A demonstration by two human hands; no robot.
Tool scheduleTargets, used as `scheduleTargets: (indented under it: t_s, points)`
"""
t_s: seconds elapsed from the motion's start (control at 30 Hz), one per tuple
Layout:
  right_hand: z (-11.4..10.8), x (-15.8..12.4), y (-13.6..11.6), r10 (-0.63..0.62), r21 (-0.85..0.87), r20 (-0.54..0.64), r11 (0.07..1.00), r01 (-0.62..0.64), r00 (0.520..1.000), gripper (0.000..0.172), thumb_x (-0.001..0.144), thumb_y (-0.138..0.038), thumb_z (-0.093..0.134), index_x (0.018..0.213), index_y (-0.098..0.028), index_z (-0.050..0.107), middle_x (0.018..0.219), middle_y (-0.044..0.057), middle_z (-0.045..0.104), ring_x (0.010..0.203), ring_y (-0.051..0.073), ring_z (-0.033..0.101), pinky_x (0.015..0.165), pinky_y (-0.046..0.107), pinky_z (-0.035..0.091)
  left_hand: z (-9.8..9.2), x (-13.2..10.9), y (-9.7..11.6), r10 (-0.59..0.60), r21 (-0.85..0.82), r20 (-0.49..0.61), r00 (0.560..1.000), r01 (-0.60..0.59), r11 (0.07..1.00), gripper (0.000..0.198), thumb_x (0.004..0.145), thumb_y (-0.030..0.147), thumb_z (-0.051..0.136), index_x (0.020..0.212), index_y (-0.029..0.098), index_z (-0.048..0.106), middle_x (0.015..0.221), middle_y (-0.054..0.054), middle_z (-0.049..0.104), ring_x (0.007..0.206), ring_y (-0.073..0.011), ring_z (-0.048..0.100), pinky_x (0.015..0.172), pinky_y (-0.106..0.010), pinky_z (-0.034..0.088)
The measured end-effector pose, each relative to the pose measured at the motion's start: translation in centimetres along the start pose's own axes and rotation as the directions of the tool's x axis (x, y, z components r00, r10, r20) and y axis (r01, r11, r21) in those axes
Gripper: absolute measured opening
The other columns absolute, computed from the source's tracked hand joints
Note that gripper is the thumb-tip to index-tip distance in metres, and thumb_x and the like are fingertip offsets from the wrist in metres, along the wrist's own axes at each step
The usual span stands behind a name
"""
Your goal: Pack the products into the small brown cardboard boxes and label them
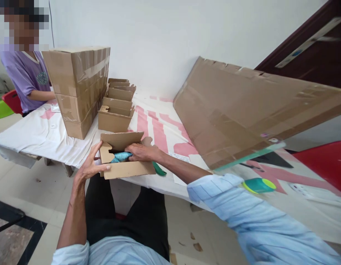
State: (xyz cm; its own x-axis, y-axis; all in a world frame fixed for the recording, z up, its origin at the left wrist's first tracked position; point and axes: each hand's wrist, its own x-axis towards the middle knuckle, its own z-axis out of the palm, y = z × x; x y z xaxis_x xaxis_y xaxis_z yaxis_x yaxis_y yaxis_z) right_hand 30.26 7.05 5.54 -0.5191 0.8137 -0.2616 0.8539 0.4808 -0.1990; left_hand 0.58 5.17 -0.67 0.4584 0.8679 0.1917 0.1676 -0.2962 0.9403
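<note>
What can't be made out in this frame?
Head view only.
Teal item in the small cardboard box: mostly covered by the right hand; grip unclear.
Green object: partly hidden behind the box and right forearm.
Teal container: motion-blurred.
Row of small boxes: contents hidden by their walls.

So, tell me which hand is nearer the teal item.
Right. The right hand touches the teal item inside the open box; the left hand holds the box's outer left side.

Taped ctns [79, 88] L, flat cardbd [242, 110] R, teal cup [258, 185].
</note>
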Motion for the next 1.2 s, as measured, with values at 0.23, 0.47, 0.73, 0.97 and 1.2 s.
scheduleTargets:
  t_s: [0.23,0.47,0.73,0.97,1.2]
  points:
    - [-4.8,-3.4,-1.1,0.105,0.156,-0.127,0.984,-0.084,0.986,0.017,0.084,-0.019,0.062,0.098,-0.017,0.072,0.104,0.009,0.076,0.094,0.023,0.067,0.080,0.029,0.045,0.2,0.6,0.0,-0.001,0.031,-0.020,1.000,0.002,1.000,0.114,0.075,0.060,0.091,0.172,0.033,0.037,0.181,-0.013,0.029,0.163,-0.0482,0.033,0.119,-0.060,0.051]
    - [-10.3,-9.2,0.3,0.181,0.447,-0.268,0.894,-0.045,0.946,0.009,0.079,-0.029,0.065,0.079,-0.021,0.068,0.082,0.003,0.069,0.075,0.019,0.058,0.065,0.029,0.042,-0.1,1.7,1.3,0.080,0.181,-0.108,0.991,-0.060,0.982,0.106,0.079,0.062,0.088,0.169,0.032,0.040,0.176,-0.017,0.036,0.161,-0.0457,0.038,0.117,-0.062,0.050]
    - [-9.2,-9.4,1.7,0.111,0.755,-0.272,0.640,0.141,0.956,0.040,0.083,-0.054,0.076,0.096,-0.016,0.079,0.089,0.005,0.077,0.081,0.021,0.067,0.075,0.033,0.054,1.1,4.4,8.9,0.353,0.144,-0.061,0.934,-0.342,0.929,0.094,0.078,0.055,0.093,0.158,0.025,0.056,0.159,-0.016,0.060,0.145,-0.0378,0.058,0.116,-0.049,0.053]
    - [-7.1,-9.1,0.7,0.119,0.832,-0.475,0.386,0.400,0.872,0.072,0.078,-0.085,0.077,0.102,-0.017,0.078,0.106,0.012,0.081,0.096,0.026,0.074,0.089,0.039,0.060,1.6,5.9,11.4,0.182,-0.215,-0.230,0.956,-0.232,0.949,0.054,0.066,0.054,0.098,0.101,0.017,0.077,0.096,-0.006,0.080,0.087,-0.0229,0.074,0.080,-0.034,0.062]
    - [-3.7,-6.2,-0.7,0.360,0.821,-0.570,0.210,0.531,0.739,0.063,0.063,-0.066,0.097,0.102,-0.020,0.079,0.099,0.006,0.082,0.093,0.024,0.076,0.093,0.041,0.062,1.8,6.0,12.5,0.063,-0.248,-0.246,0.967,-0.125,0.961,0.055,0.063,0.058,0.097,0.091,0.017,0.074,0.079,-0.001,0.072,0.065,-0.0139,0.061,0.056,-0.025,0.051]
